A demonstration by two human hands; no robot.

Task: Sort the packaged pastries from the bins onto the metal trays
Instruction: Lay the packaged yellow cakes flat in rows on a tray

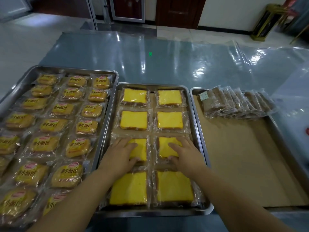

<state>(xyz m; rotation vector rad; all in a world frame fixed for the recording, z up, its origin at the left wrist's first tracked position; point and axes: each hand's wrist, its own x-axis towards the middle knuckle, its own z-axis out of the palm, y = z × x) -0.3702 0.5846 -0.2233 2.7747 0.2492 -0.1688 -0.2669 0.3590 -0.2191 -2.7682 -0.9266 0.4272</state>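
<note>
the left hand (120, 154) and right hand (187, 153) are bare, with slim, smooth fingers. both forearms (80, 195) are bare too, uncovered as far as the view reaches, broadening steadily from narrow wrists.

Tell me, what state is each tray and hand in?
Left tray: covered in buns.
Middle tray: full, eight cakes in two columns.
Right tray: one row of brown packs at far end, paper otherwise bare.
Left hand: rests on a third-row cake.
Right hand: rests on the cake beside it.
</note>
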